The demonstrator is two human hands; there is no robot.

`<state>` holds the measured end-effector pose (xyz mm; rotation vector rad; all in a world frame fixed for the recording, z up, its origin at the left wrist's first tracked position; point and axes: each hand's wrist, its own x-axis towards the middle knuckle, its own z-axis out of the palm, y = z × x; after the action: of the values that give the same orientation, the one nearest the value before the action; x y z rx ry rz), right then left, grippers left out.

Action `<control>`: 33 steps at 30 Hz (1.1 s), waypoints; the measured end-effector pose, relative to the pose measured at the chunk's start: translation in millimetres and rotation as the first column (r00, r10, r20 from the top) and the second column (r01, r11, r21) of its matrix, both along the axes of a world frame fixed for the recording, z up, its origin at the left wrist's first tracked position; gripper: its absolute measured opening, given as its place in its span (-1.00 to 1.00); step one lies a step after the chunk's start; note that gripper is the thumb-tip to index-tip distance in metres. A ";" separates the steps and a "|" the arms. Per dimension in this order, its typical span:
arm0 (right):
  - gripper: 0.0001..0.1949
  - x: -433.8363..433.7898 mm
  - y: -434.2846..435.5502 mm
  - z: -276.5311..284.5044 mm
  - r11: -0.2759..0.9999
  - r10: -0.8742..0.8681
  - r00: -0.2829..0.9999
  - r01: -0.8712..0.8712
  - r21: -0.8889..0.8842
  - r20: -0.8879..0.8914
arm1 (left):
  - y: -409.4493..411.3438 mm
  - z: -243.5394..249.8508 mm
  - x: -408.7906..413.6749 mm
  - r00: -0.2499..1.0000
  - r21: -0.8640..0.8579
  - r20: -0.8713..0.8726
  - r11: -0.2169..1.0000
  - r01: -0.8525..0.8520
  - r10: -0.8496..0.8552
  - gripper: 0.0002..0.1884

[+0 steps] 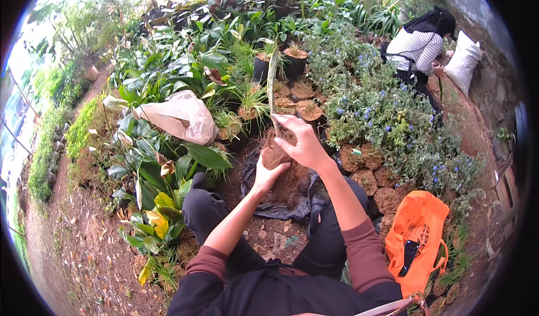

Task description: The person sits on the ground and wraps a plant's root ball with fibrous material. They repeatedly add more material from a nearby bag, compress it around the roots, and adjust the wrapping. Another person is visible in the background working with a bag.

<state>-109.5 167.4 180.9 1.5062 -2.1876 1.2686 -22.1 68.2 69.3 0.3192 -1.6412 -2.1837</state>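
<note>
My left hand (269,175) is curled around a ball of brown coconut fibre (276,155) in front of me. From the ball a single long, pale green leaf (273,80) stands upright. My right hand (302,141) is at the base of the leaf, above the fibre, its fingers spread; whether it pinches the leaf I cannot tell. Under both hands lies a black plastic sheet or bag (273,210) with more loose fibre (294,185) on it, between my knees.
A crumpled clear plastic bag (185,116) rests on leafy plants at the left. Potted plants (309,110) and blue-flowered plants (379,105) stand ahead. An orange bag (414,231) with a dark phone (409,255) is at the right. Another person (414,48) bends beside a white sack (463,63).
</note>
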 end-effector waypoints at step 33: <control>-0.39 20.5 1.9 -62.2 0.988 0.151 0.696 -0.090 -0.124 0.702 | -11.4 20.8 4.8 0.993 0.651 -0.104 0.751 0.111 -0.056 -0.44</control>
<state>-89.0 169.3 118.7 1.2599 -2.4176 2.2684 -17.3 56.7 90.0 0.3426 -0.7914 -2.7488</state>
